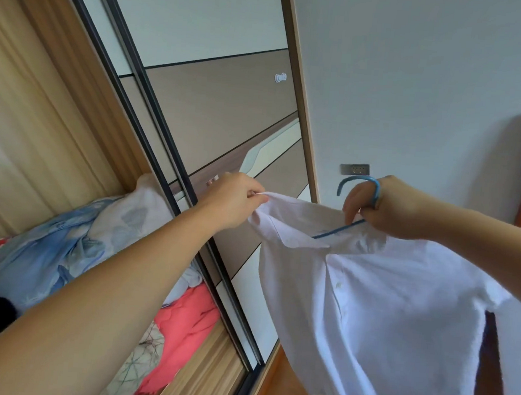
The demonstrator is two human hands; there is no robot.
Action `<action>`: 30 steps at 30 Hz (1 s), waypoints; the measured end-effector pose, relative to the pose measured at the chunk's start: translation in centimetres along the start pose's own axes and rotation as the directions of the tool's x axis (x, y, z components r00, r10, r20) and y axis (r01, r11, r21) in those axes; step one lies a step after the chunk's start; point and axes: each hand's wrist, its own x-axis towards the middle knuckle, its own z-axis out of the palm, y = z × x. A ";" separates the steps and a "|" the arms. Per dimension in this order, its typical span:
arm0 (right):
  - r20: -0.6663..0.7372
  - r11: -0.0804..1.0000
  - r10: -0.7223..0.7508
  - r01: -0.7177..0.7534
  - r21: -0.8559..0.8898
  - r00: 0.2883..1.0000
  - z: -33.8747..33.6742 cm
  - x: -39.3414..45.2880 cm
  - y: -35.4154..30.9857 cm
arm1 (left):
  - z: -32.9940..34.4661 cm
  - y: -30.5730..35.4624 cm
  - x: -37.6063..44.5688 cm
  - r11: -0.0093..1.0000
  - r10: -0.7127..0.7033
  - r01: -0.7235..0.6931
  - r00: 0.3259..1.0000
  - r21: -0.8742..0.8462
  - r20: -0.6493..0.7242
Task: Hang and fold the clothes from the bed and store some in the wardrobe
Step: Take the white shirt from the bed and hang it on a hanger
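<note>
The white shirt (369, 297) hangs just right of the wardrobe (215, 126). The left hand (233, 200) pinches its collar; the right hand's (385, 207) grip clamps the blue hanger (358, 185) above it.

2 hands (234, 198), 1 white shirt (383, 314), 1 blue hanger (358, 185), 1 wall socket (354, 169).

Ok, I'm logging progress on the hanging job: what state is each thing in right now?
Shirt: partly on the hanger, buttoned, held up in the air.
Hanger: inside the shirt's collar, hook sticking out.
Left hand: pinches the shirt's shoulder.
Right hand: grips the hanger's neck.
Wardrobe door: slid open.
Bedding: piled inside the wardrobe.
</note>
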 end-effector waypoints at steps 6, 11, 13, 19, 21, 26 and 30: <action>0.081 0.999 0.028 -0.026 -0.035 0.996 -0.6 1.6 -2.5 | 1.3 2.5 0.4 0.992 0.036 -0.028 0.998 -0.127 0.059; 0.250 0.958 0.094 -0.156 0.240 0.964 -1.4 3.0 -3.6 | 2.0 3.6 0.5 0.982 0.058 -0.041 0.994 -0.183 0.088; 0.365 0.928 0.082 -0.204 0.311 0.928 -1.4 3.4 -3.9 | 2.1 4.0 0.7 0.974 0.063 -0.041 0.993 -0.224 0.095; 0.270 0.911 0.160 -0.247 0.330 0.949 -0.5 4.0 -3.6 | 2.3 4.5 0.8 0.968 0.097 -0.051 0.978 -0.244 0.183; 0.263 0.876 0.167 -0.265 0.403 0.950 -0.2 3.9 -3.3 | 2.5 4.2 0.6 0.939 0.159 -0.094 0.972 -0.332 0.174; 0.144 0.878 0.154 -0.202 0.435 0.978 0.0 3.9 -3.0 | 3.6 4.4 0.8 0.934 0.235 -0.210 0.970 -0.290 0.054; 0.074 0.991 0.089 -0.096 0.095 0.993 -1.2 3.0 -0.2 | 2.8 2.0 1.3 0.940 0.177 -0.184 0.983 -0.287 -0.050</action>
